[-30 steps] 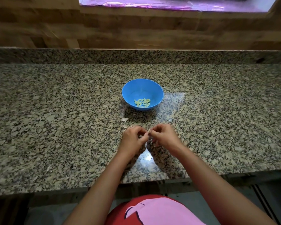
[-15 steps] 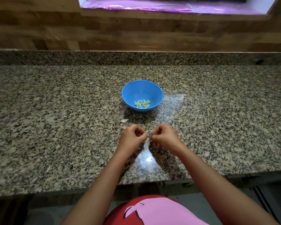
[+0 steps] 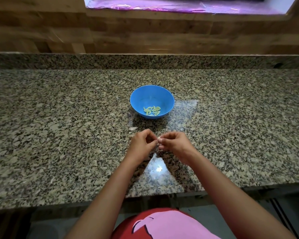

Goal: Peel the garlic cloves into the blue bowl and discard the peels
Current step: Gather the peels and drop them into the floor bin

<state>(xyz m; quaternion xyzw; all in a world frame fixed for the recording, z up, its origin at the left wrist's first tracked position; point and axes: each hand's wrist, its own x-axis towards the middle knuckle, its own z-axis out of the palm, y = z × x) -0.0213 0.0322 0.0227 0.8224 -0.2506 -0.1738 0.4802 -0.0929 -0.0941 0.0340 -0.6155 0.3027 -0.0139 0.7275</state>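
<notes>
Blue bowl (image 3: 141, 99): stands upright on the granite counter (image 3: 59, 138), about midway along it.
Peeled cloves (image 3: 152, 110): a small heap of pale yellow-green cloves lies inside the blue bowl, on the near side of its floor.
Garlic clove (image 3: 159, 138): a small pale piece held above the counter on the near side of the bowl, well clear of its rim. It is too small to tell how much skin is on it.
Left hand (image 3: 141, 144): on the near side of the bowl, a little left of its centre. The fingers are curled, and thumb and fingertips are closed together on the garlic clove from the left.
Right hand (image 3: 175, 144): on the near side of the bowl, a little right of its centre. The fingers are curled and pinch the same clove from the right, so both hands meet at it.
Loose peel (image 3: 133, 128): a pale flake lies flat on the counter between the bowl and the left hand, off the bowl's near-left side, touching neither.
Glare patch (image 3: 156, 169): a bright reflection on the counter, nearer the person than the hands, in line with the bowl.
Wooden wall (image 3: 145, 35): rises behind the bowl, beyond a raised granite strip.
Pink sheet (image 3: 162, 6): far behind the bowl, along the top of the wall.
Shirt (image 3: 171, 225): red and pink, below the counter's front edge, in line with the bowl.
</notes>
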